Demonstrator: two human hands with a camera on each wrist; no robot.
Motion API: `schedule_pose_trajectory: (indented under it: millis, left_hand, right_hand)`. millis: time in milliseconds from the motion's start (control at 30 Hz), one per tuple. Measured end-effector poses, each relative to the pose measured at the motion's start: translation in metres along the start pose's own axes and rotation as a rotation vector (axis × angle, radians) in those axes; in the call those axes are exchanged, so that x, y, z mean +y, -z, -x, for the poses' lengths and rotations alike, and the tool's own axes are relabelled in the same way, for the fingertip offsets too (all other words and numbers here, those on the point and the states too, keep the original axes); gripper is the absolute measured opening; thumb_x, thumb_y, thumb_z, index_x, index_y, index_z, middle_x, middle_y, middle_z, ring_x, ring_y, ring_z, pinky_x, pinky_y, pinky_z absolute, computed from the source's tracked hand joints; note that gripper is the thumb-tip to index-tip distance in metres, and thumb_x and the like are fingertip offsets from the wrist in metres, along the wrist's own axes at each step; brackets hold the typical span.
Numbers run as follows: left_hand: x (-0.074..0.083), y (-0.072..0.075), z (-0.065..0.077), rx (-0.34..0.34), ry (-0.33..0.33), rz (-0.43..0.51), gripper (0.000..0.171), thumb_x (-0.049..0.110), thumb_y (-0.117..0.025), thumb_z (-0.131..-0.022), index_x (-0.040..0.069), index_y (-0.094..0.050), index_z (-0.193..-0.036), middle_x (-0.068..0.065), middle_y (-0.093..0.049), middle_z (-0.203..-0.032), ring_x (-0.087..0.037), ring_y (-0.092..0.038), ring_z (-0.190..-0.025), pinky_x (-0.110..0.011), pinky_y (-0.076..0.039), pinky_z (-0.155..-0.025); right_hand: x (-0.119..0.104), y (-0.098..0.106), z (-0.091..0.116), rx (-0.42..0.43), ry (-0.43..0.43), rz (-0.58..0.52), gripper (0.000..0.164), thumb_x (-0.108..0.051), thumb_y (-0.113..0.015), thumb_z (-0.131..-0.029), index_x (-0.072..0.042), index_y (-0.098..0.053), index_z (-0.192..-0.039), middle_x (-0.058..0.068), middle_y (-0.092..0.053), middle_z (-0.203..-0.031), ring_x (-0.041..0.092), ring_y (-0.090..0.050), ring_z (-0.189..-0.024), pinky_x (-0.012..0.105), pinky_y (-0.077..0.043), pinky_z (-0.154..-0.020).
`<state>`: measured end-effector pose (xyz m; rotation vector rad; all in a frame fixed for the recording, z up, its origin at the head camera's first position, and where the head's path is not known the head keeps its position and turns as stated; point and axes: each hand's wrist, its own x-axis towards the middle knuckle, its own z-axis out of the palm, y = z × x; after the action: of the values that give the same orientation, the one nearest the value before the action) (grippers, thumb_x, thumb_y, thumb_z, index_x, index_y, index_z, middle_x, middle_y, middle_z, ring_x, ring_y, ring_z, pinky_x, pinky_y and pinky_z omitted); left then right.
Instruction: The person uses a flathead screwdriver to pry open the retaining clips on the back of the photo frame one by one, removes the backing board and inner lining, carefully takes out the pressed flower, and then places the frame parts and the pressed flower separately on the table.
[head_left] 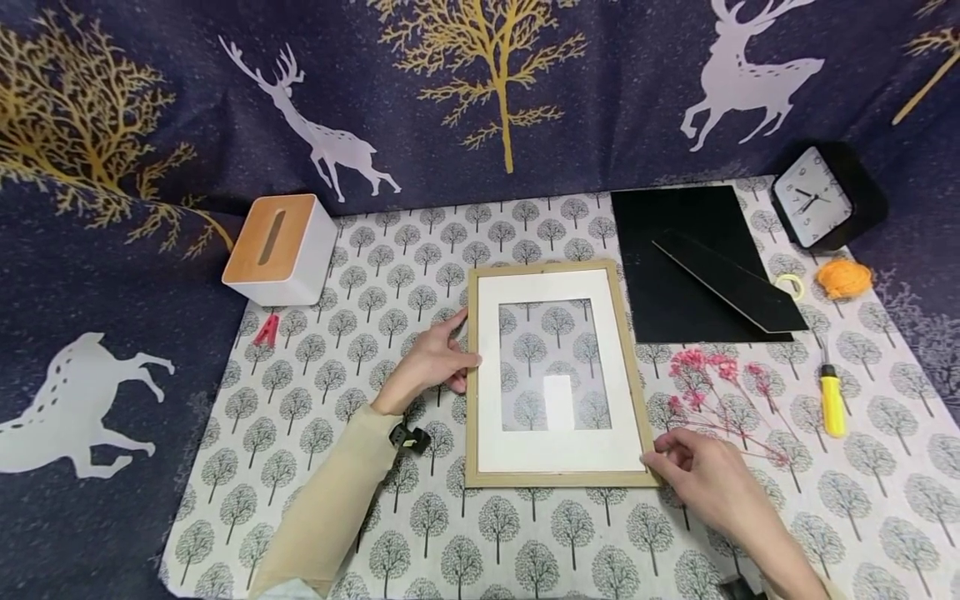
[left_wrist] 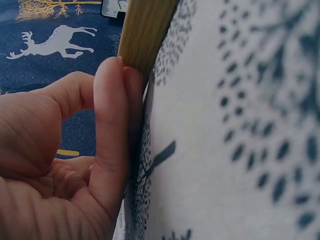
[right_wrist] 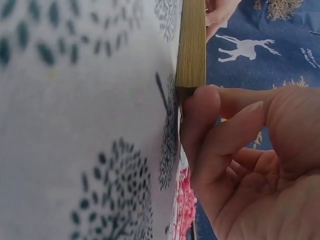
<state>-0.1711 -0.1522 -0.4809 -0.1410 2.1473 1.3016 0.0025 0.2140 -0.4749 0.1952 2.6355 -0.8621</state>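
A light wooden picture frame (head_left: 473, 400) with a white mat (head_left: 555, 452) lies flat on the tree-print cloth. Through the mat's rectangular window the cloth pattern shows, with a bright reflection on the clear pane (head_left: 555, 342). My left hand (head_left: 435, 358) grips the frame's left side, thumb over the top edge; in the left wrist view its fingers (left_wrist: 111, 110) meet the wooden edge. At the lower right corner my right hand (head_left: 705, 475) pinches the frame, thumb on top. The right wrist view shows fingertips (right_wrist: 200, 107) against the corner's end, low by the cloth.
Black boards (head_left: 675, 283) lie behind right, near a clock (head_left: 813, 198), yellow tape ring (head_left: 790, 287) and orange bundle (head_left: 843, 277). Pink dried flowers (head_left: 723, 367) and a yellow-handled screwdriver (head_left: 832, 404) lie right. A tissue box (head_left: 281, 250) and red clip (head_left: 267, 331) sit left.
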Motion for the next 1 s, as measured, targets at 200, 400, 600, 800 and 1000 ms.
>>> schedule_pose_trajectory:
  millis: [200, 400, 600, 800, 1000]
  left_hand:
    - [-0.001, -0.003, 0.009, 0.021, -0.026, 0.009, 0.097, 0.01, -0.079, -0.098, 0.026, -0.024, -0.175, -0.003, -0.062, -0.088, -0.014, -0.069, -0.06, -0.033, -0.072, -0.066]
    - [-0.006, -0.013, 0.023, 0.127, -0.119, -0.126, 0.082, 0.012, -0.08, -0.098, 0.014, -0.039, -0.169, -0.004, -0.067, -0.085, -0.014, -0.07, -0.058, -0.025, -0.065, -0.054]
    - [-0.015, -0.037, 0.05, 0.333, -0.375, -0.476, 0.038, 0.006, -0.077, -0.094, 0.004, -0.074, -0.132, -0.003, -0.07, -0.081, -0.011, -0.057, -0.062, -0.017, -0.048, -0.049]
    - [-0.016, -0.054, 0.078, 0.293, -0.523, -0.699, 0.013, 0.008, -0.079, -0.09, 0.01, -0.084, -0.103, -0.002, -0.069, -0.086, -0.01, -0.052, -0.067, -0.015, -0.042, -0.052]
    - [-0.016, -0.062, 0.09, 0.14, -0.589, -0.847, 0.013, 0.013, -0.076, -0.094, 0.018, -0.083, -0.103, 0.0, -0.063, -0.097, -0.009, -0.05, -0.075, -0.015, -0.041, -0.054]
  right_hand:
    - [0.003, 0.0, -0.001, -0.037, -0.025, -0.069, 0.026, -0.034, -0.078, -0.101, -0.01, -0.074, -0.109, -0.004, -0.069, -0.073, 0.011, -0.062, -0.06, 0.024, -0.042, -0.056]
    - [0.006, 0.0, -0.002, -0.063, -0.011, -0.142, 0.025, -0.031, -0.079, -0.1, -0.009, -0.07, -0.107, -0.002, -0.068, -0.07, 0.013, -0.063, -0.056, 0.026, -0.045, -0.05]
    - [0.006, -0.001, -0.002, -0.064, -0.001, -0.149, 0.026, -0.031, -0.079, -0.1, -0.008, -0.07, -0.108, -0.002, -0.068, -0.071, 0.013, -0.063, -0.057, 0.025, -0.045, -0.05]
    - [0.006, -0.002, -0.004, -0.057, 0.022, -0.152, 0.027, -0.03, -0.08, -0.1, -0.007, -0.069, -0.109, -0.002, -0.068, -0.073, 0.012, -0.064, -0.057, 0.024, -0.046, -0.052]
    - [0.008, -0.002, -0.004, -0.066, 0.01, -0.164, 0.025, -0.028, -0.079, -0.1, -0.007, -0.069, -0.107, -0.002, -0.068, -0.07, 0.014, -0.064, -0.057, 0.025, -0.046, -0.05]
